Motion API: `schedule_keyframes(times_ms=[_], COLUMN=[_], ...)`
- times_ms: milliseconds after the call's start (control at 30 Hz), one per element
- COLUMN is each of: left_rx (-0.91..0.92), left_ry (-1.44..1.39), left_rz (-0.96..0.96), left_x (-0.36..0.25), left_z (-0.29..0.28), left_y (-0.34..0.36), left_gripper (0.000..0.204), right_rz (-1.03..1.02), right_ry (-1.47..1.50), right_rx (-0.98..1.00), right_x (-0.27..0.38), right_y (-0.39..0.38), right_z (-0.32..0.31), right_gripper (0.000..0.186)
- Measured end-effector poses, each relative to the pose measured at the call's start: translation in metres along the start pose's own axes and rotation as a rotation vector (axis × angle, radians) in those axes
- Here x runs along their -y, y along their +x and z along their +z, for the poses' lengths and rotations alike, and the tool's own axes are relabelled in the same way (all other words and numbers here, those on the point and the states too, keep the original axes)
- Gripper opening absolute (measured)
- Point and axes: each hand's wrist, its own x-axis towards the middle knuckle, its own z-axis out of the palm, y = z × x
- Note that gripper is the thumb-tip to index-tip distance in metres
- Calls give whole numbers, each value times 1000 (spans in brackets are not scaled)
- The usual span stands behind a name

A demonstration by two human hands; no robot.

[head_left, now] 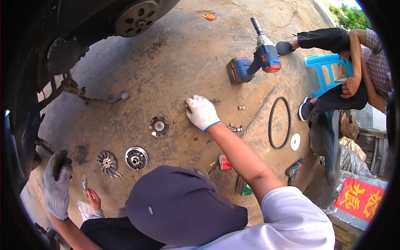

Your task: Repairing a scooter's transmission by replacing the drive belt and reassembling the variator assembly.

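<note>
My right hand [202, 112], in a white glove, rests low over the floor, fingers curled around something too small to name. Left of it lies a toothed metal plate [159, 121]; a cluster of small metal fittings [236, 129] is to its right. My left hand [58, 187], in a dirty grey glove, is raised at the left, fingers loosely bent and apart, nothing visible in them. Near it lie a finned metal disc [106, 160] and a round pulley half [136, 153]. Someone else's bare hand [93, 200] holds a small metal piece. A dark cap hides the lower middle.
A dark vehicle with exposed hub [129, 21] stands upper left. An impact wrench [266, 58], black belt [270, 125], white washer [295, 136] and drill [293, 168] lie rightward. A person [377, 75] sits by a blue stool [316, 62]; a black seat [325, 141] stands below.
</note>
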Motion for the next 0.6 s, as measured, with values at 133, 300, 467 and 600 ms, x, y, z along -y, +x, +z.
schedule_keyframes(times_ms=[133, 300, 467, 600], left_rx=[8, -60, -142, -351], left_ry=[56, 117, 191, 182], left_rz=[107, 81, 120, 160], left_x=[-22, -33, -47, -52], left_z=[6, -15, -38, -55], left_y=[-1, -34, -63, -82], left_gripper=[41, 42, 45, 41], right_rz=[212, 234, 33, 66], right_ry=[13, 40, 230, 280], right_rx=[-129, -42, 92, 160], right_x=[-17, -10, -2, 25], right_y=[-22, -28, -16, 7], right_z=[-27, -5, -5, 3], right_gripper=[18, 19, 16, 16])
